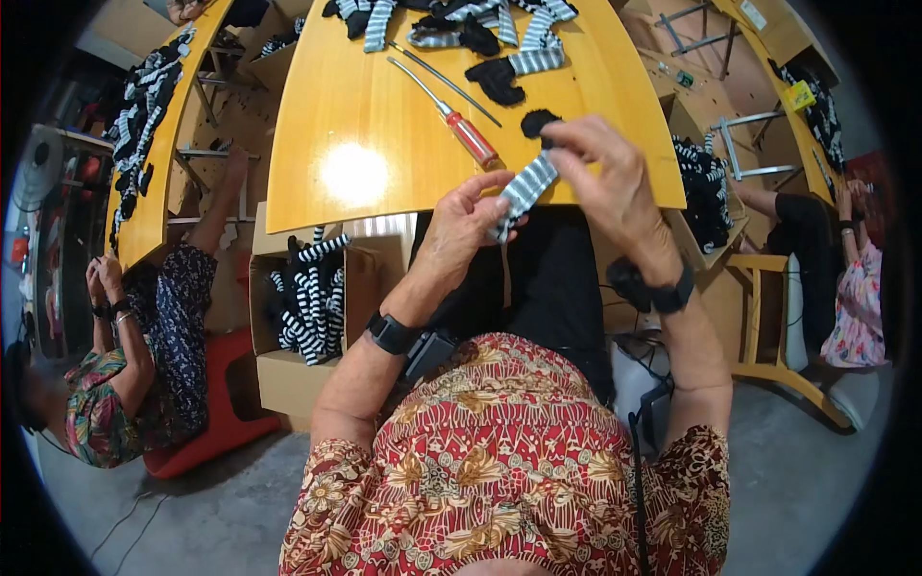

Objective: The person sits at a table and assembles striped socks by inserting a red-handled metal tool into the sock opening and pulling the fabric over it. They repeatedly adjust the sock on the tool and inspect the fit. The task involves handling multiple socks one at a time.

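Both hands pinch one grey-and-white striped sock above the near edge of the yellow wooden table; the left hand grips its lower end, the right hand its black-toed upper end; a red-handled screwdriver lies just beyond; a cardboard box of striped socks stands below left.

We see an open brown cardboard box of striped socks on the floor, near left. Another cardboard box stands right, and a small yellow packet lies far right.
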`<state>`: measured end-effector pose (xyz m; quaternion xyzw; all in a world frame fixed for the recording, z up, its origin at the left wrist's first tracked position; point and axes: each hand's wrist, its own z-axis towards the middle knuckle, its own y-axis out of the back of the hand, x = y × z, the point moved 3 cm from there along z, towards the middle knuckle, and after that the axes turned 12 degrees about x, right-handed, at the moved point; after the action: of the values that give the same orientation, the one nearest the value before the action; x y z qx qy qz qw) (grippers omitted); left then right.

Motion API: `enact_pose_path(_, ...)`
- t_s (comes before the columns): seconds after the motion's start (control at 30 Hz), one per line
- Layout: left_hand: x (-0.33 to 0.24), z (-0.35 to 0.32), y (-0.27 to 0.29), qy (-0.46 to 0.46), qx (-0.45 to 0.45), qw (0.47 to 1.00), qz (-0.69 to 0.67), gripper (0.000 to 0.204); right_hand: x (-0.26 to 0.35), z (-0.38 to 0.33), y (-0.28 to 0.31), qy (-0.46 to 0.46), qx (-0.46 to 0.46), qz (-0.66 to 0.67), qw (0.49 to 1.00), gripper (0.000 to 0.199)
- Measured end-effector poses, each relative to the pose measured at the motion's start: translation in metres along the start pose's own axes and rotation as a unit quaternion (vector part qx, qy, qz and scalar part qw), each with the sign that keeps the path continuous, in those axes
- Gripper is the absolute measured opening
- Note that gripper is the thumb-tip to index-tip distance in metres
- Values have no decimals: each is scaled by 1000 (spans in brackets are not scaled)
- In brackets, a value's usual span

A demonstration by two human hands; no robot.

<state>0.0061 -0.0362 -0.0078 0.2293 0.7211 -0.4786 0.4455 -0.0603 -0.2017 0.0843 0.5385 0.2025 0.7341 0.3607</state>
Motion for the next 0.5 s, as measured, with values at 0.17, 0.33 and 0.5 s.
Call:
enact_pose_path(0.17, -6, -1, -9, -12, 0, 999, -44, 46, 21, -42, -31, 53, 26, -54, 997, 27)
enact_pose_path(0.33, -17, -3, -18, -13, 4, 999, -46, 52, 31, -47, -30, 53, 22, -139, 989, 30)
enact_pose_path(0.5, -21, -2, -25, -11, 28, 998, -61, 54, 25, -47, -32, 66, 1, -147, 987, 22)
